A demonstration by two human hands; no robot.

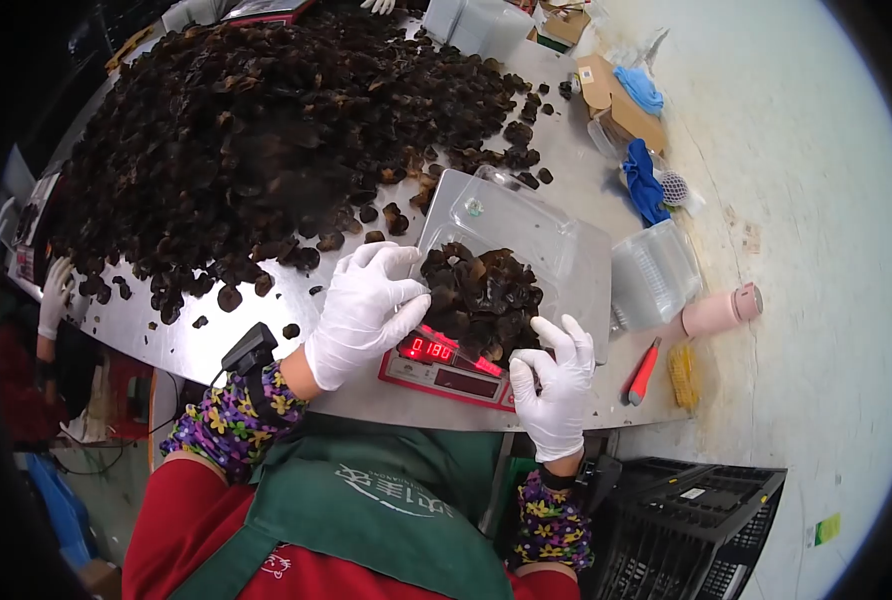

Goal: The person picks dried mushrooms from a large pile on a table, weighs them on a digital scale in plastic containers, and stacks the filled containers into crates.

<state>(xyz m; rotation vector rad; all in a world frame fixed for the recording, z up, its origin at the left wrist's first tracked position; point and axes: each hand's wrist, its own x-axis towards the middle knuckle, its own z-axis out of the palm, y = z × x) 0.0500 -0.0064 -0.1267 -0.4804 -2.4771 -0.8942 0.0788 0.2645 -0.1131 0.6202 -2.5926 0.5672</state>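
White gloves cover both hands. The left hand (366, 308) rests with curled fingers on the left side of a dark heap of fungus (481, 290), touching it; I cannot tell if it pinches any. The right hand (554, 385) is spread, fingers open, at the near right edge of the heap. The fungus sits in a clear tray (526, 225) on a scale (446, 365), near the table (366, 395) edge. The scale shows red numbers, 180. A big pile (266, 130) of the same fungus lies far and left. A pink cup (721, 310) and a red knife (644, 370) lie right. The green apron (386, 500) has white writing, too small to read.
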